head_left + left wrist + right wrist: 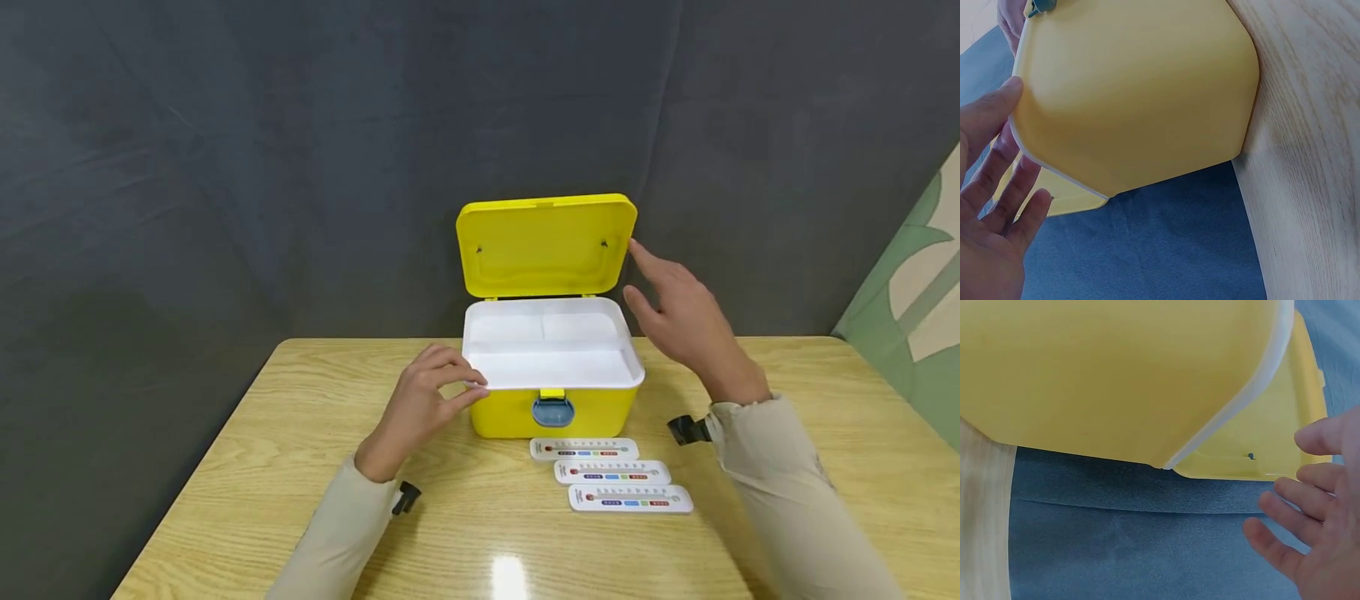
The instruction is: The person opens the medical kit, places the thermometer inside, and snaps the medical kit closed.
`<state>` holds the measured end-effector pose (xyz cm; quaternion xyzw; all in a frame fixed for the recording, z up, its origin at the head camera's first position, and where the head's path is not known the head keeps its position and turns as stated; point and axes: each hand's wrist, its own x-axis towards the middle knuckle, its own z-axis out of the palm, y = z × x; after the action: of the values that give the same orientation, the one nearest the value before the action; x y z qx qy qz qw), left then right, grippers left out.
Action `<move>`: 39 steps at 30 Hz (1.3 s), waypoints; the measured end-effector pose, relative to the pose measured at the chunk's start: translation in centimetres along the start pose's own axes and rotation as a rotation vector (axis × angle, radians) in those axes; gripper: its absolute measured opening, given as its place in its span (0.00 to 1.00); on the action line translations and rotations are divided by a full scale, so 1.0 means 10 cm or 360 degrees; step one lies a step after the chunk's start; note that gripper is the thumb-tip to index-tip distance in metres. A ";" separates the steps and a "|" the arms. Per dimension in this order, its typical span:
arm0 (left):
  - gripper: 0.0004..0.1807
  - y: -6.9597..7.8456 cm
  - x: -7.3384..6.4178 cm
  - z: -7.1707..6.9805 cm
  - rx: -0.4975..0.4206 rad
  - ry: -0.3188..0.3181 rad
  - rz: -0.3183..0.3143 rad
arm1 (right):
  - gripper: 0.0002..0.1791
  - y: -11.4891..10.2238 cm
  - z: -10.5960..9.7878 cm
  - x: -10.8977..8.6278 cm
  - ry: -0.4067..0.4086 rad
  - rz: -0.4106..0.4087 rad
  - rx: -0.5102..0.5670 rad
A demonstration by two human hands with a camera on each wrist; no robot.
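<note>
Yellow, our box sits on the counter; our left grip pinches its rim, likely to steady it, and our right grip, spread wide, is at the raised lid, perhaps guarding it.

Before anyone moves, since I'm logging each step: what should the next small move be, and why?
Probably lower the right hand to the thermometer nearest the yellow box: the lid stands open, the white tray is exposed, that hand seems empty beside the lid, and this thermometer lies just in front of the box.
</note>
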<state>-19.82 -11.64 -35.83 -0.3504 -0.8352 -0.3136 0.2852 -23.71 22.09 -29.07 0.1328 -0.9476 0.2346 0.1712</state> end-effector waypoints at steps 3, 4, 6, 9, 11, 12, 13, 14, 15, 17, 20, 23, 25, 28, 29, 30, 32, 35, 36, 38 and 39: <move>0.07 0.00 0.01 0.00 0.0003 0.0002 0.0008 | 0.37 0.00 0.01 0.00 -0.0040 0.0014 -0.0008; 0.07 0.00 0.01 -0.01 0.0005 0.0001 0.0003 | 0.37 0.00 0.01 -0.01 -0.0044 0.0013 -0.0008; 0.07 -0.01 0.01 -0.01 0.0007 -0.0005 -0.0007 | 0.37 0.01 0.02 -0.03 -0.0043 -0.0004 0.0000; 0.06 -0.01 0.01 -0.01 0.0011 -0.0016 -0.0020 | 0.36 0.03 0.04 -0.06 -0.0045 -0.0026 0.0006; 0.06 -0.01 0.01 -0.01 0.0008 -0.0022 -0.0020 | 0.36 0.05 0.05 -0.09 -0.0050 -0.0019 0.0002; 0.06 -0.01 0.01 -0.01 0.0003 -0.0024 -0.0019 | 0.36 0.05 0.05 -0.11 -0.0056 -0.0011 -0.0005; 0.06 0.00 0.01 -0.01 0.0003 -0.0026 -0.0016 | 0.36 0.05 0.06 -0.12 -0.0066 0.0004 -0.0012; 0.06 0.00 0.01 -0.01 -0.0001 -0.0027 -0.0014 | 0.36 0.05 0.06 -0.14 -0.0068 0.0012 -0.0015; 0.06 0.00 0.01 -0.01 -0.0003 -0.0028 -0.0013 | 0.36 0.04 0.06 -0.16 -0.0071 0.0018 -0.0020; 0.06 0.01 0.01 -0.01 -0.0005 -0.0029 -0.0015 | 0.36 0.02 0.06 -0.20 -0.0064 0.0001 -0.0022; 0.06 0.01 0.01 -0.02 -0.0003 -0.0029 -0.0017 | 0.35 -0.02 0.05 -0.28 -0.0047 -0.0058 -0.0025; 0.06 0.00 0.03 -0.01 -0.0003 -0.0023 -0.0011 | 0.34 -0.06 0.05 -0.37 -0.0025 -0.0123 -0.0036; 0.07 -0.01 0.04 -0.01 -0.0003 -0.0017 -0.0002 | 0.33 -0.08 0.07 -0.44 0.0005 -0.0169 -0.0039; 0.07 -0.01 0.06 0.00 -0.0002 -0.0006 0.0019 | 0.32 -0.09 0.11 -0.54 0.0106 -0.0296 -0.0045; 0.07 -0.01 0.07 0.00 -0.0002 -0.0001 0.0031 | 0.31 -0.09 0.13 -0.58 0.0157 -0.0360 -0.0047; 0.07 -0.01 0.08 0.01 -0.0002 0.0003 0.0040 | 0.30 -0.09 0.16 -0.62 0.0209 -0.0430 -0.0053; 0.07 -0.02 0.09 0.03 -0.0006 0.0008 0.0052 | 0.25 -0.07 0.21 -0.69 0.0315 -0.0582 -0.0059; 0.07 -0.01 0.09 0.05 -0.0005 0.0006 0.0054 | 0.21 -0.04 0.28 -0.79 0.0444 -0.0798 -0.0097; 0.07 -0.01 0.08 0.06 -0.0004 0.0006 0.0044 | 0.23 -0.02 0.30 -0.82 0.0461 -0.0859 -0.0129; 0.07 0.00 0.06 0.08 0.0002 0.0016 0.0019 | 0.27 0.01 0.34 -0.88 0.0473 -0.0972 -0.0206; 0.06 0.01 0.05 0.09 0.0004 0.0025 0.0005 | 0.28 0.03 0.36 -0.91 0.0464 -0.1021 -0.0252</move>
<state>-20.27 -10.77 -36.01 -0.3488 -0.8328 -0.3148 0.2927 -16.46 22.09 -35.74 0.3751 -0.8386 0.1113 0.3791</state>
